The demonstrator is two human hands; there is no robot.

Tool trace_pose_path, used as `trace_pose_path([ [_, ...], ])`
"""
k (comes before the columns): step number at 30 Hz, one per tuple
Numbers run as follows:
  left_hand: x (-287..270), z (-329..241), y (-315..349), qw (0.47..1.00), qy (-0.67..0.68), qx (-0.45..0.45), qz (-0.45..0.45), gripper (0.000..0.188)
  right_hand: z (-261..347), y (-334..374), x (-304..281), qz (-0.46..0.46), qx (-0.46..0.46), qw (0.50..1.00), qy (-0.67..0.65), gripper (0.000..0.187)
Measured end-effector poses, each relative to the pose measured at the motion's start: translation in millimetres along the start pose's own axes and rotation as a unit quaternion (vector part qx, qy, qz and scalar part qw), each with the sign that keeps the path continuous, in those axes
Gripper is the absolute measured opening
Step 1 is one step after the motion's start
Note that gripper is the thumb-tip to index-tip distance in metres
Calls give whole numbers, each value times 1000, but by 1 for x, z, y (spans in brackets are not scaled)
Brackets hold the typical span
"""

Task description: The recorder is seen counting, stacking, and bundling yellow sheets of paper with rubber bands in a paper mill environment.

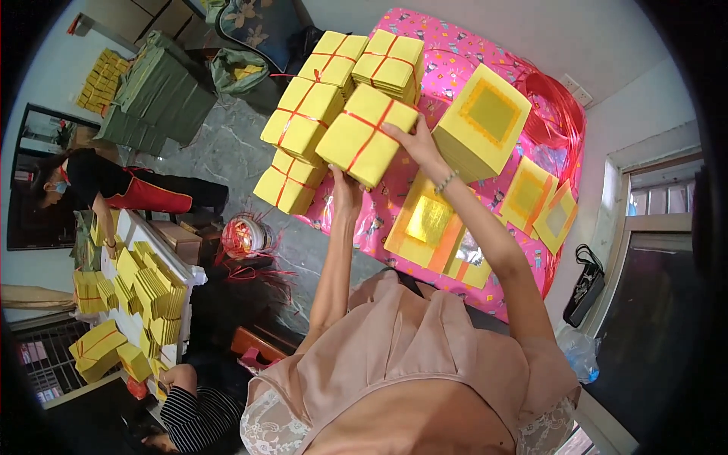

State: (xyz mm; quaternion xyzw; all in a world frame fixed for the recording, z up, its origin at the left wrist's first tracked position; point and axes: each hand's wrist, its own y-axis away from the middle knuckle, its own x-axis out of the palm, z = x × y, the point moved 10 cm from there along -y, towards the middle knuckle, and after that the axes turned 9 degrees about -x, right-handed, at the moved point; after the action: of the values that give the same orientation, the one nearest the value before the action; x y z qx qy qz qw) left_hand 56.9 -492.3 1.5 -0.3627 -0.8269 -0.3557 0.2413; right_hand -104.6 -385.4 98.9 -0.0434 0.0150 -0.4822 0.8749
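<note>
Both hands share one yellow paper bundle [356,138], wrapped lengthwise and crosswise with narrow red ribbon. The right hand [415,144] clasps its right side, thumb on the top face and fingers round the far edge. The left hand [346,189] grips the near-left edge from below. Its fingertips are hidden under the paper, so whether the bundle is wholly lifted or partly resting on something is hard to tell. It sits over the left part of a table with a pink patterned cover [462,47], just beside other tied bundles [299,117] grouped along the table's left edge.

Judging by the ribbons, the held bundle looks fully tied, its two bands crossing on top, and at least four more on the left bear the same cross. What seems left is on the right: a tall yellow paper stack [485,125] with a gold square on top and no ribbon visible round it. Nearer lie loose gold-squared sheets [428,220], with a few more sheets [527,193] farther right, also unbound. A heap of red ribbon [553,114] lies at the far right, so tying material remains.

Well apart on the left, two co-workers, one in a red apron [155,193] and one in a striped sleeve [201,413], are beside many yellow paper piles [155,288].
</note>
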Motion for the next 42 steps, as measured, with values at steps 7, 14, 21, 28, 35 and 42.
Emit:
trace_pose_path([
  [7,-34,3,-30,990,-35,-33,-136,34,-34,-31,10,3,34,999,4,94],
  [14,-34,-3,-36,998,-44,-23,-41,29,-7,-17,22,31,82,996,33,98],
  [21,-25,8,-32,997,-34,-27,-64,29,-24,-11,6,27,7,997,77,96],
  [28,-32,-2,20,970,-189,53,-145,45,-6,79,-57,79,-55,988,119,27],
  [35,48,38,138,816,-531,228,3,22,-38,233,-189,22,20,956,292,15],
  [42,129,188,228,709,-600,144,342,25,-93,337,-225,139,-41,878,455,30],
])
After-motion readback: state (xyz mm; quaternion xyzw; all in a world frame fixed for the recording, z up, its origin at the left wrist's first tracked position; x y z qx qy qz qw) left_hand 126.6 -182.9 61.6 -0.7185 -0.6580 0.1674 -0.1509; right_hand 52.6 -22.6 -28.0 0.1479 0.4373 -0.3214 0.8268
